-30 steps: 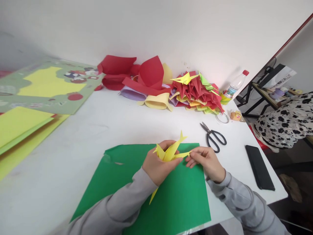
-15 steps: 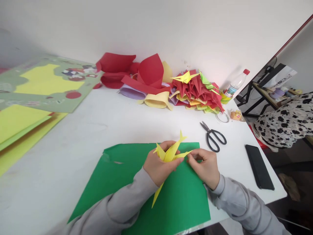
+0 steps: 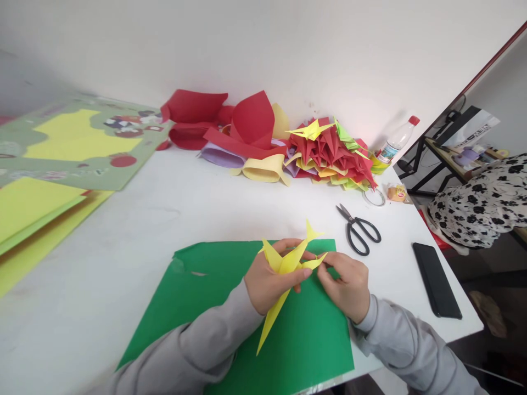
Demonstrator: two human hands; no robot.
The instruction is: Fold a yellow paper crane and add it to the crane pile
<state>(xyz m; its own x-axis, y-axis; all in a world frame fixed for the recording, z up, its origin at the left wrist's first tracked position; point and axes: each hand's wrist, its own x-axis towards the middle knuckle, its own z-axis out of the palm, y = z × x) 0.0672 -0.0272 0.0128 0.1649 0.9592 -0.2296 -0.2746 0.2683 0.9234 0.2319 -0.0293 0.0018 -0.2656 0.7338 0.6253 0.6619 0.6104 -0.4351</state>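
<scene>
A folded yellow paper crane (image 3: 288, 262) is held above a green paper sheet (image 3: 214, 307) on the white table (image 3: 164, 214). My left hand (image 3: 269, 282) is closed round the crane's body, its long tail pointing down toward me. My right hand (image 3: 346, 282) pinches the tip of one wing at the crane's right side. Both arms wear grey sleeves.
Black scissors (image 3: 359, 230) and a black phone (image 3: 436, 280) lie to the right. A pile of folded red and yellow paper figures (image 3: 329, 153) and curled red sheets (image 3: 230, 123) sit at the back by a plastic bottle (image 3: 397, 141). Yellow and green sheets (image 3: 37, 208) lie left.
The crane has tilted so its tail hangs lower, and my right hand has slid in closer to the wing. My left hand has stayed put.
</scene>
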